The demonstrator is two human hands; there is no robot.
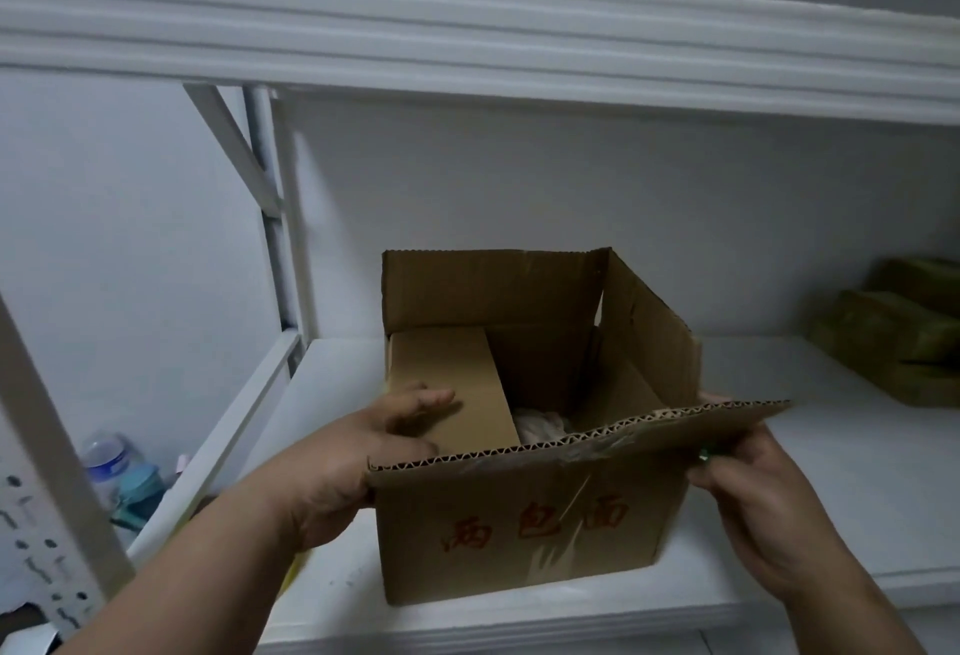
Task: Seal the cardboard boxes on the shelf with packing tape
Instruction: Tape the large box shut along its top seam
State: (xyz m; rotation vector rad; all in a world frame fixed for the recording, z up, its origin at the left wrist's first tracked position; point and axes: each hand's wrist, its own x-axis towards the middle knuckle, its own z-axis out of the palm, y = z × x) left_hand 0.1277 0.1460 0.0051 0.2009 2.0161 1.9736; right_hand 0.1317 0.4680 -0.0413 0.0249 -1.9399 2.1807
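Open box sits on the shelf right between both hands. Left hand lies flat, fingers straight, pressing the left flap down; right hand pinches the near flap's corner.

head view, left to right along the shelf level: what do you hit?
Clear plastic water bottle → left hand pressing the side flap → open brown cardboard box → right hand gripping the near flap → stacked green-brown packages.
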